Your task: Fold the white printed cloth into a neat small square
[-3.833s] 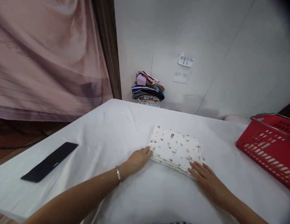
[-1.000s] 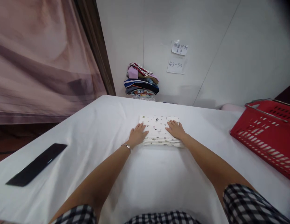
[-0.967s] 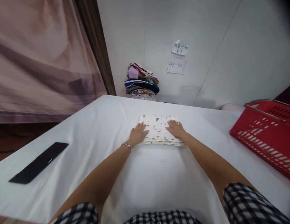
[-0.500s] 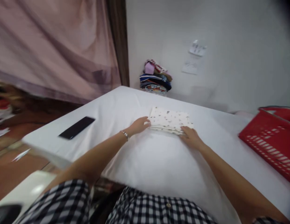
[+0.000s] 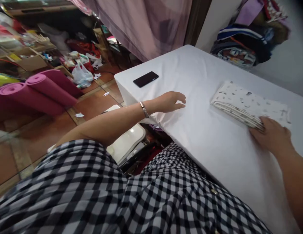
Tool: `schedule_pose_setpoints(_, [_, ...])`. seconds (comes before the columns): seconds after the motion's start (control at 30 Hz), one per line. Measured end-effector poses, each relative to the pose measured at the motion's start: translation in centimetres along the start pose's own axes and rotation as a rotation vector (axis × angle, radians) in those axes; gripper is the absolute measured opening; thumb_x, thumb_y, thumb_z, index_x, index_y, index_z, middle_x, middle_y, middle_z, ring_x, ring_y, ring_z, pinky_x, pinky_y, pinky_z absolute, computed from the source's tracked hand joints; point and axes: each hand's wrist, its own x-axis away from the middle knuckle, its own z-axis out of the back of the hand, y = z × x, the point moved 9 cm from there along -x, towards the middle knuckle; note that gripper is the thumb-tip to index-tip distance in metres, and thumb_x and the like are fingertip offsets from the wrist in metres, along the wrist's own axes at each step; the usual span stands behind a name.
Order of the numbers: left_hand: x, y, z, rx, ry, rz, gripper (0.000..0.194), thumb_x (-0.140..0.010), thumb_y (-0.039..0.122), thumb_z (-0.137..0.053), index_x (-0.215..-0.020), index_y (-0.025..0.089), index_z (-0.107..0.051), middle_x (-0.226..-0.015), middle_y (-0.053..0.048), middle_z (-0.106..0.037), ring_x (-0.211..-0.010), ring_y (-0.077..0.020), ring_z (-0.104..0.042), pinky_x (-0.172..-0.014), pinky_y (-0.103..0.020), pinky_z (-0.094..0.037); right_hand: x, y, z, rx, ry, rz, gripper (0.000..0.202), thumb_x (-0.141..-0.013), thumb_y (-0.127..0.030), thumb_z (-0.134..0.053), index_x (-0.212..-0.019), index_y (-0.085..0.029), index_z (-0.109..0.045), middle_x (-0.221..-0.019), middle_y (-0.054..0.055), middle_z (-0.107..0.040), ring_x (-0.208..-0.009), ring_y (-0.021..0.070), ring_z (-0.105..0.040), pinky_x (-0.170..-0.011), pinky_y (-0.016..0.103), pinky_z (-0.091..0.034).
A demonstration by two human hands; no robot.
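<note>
One folded cloth (image 5: pixel 249 100): white, printed with small motifs, lying on the bench (image 5: pixel 197 133), layered edge in front
Right hand (image 5: pixel 273 135): at the cloth's near corner, fingers touching it; whether clamped, cannot tell
Left hand (image 5: pixel 168 101): above the bench, thumb and fingers apart
Black phone (image 5: pixel 145 79): flat, beyond left hand

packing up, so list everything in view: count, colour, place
table: 1, white, right
cloth: 1, white, folded on table
phone: 1, black, on table
wall: 1, white, upper right
clothes: 1 stack, mixed, by wall
curtain: 1, pink, top
floor: 1, brown, left
mats: 2+, pink, on floor
bag: 1, white, beyond mats
scraps: 3+, white, floor
seat: 1, white, beside table
clutter: uncountable, mixed, upper left
shirt: 1, black-white, worn
bracelet: 1, silver, left wrist
left hand: 1, bare, over table
right hand: 1, bare, on cloth
</note>
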Motion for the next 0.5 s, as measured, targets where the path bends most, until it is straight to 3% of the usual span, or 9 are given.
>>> schedule_pose_setpoints(0.17, [1.7,0.0,0.6,-0.012,0.014,-0.040,0.025,-0.087,0.028,-0.051,-0.107,0.017,-0.062,-0.120,-0.007,-0.060,-0.109,-0.0159,-0.054,-0.096,-0.032,-0.040,-1.0,-0.9,-0.2,0.045,-0.015,0.011,0.059,-0.086,-0.053,-0.029,-0.130,-0.017,-0.043,-0.128,0.019,-0.052,-0.117,0.0337,-0.047,-0.087,0.048,-0.037])
schedule_pose_setpoints(0.37, [4.9,0.0,0.3,-0.004,-0.090,-0.031,0.025,-0.088,0.029,-0.051,-0.106,0.016,-0.062,-0.119,-0.009,-0.061,-0.108,-0.0160,-0.056,-0.094,-0.031,-0.043,-1.2,-1.2,-0.3,0.047,0.029,0.045,0.058,-0.087,-0.051,-0.031,-0.130,-0.014,-0.045,-0.121,0.022,-0.057,-0.109,0.0349,-0.051,-0.076,0.045,-0.040])
schedule_pose_setpoints(0.5, [4.7,0.4,0.8,-0.022,-0.057,-0.049,0.029,-0.089,0.029,-0.050,-0.114,0.018,-0.058,-0.125,-0.008,-0.057,-0.115,-0.0165,-0.052,-0.099,-0.033,-0.040,-0.8,-1.5,0.0,0.041,0.080,0.063,0.055,-0.088,-0.046,-0.034,-0.132,-0.014,-0.043,-0.120,0.023,-0.057,-0.110,0.0334,-0.051,-0.075,0.045,-0.038])
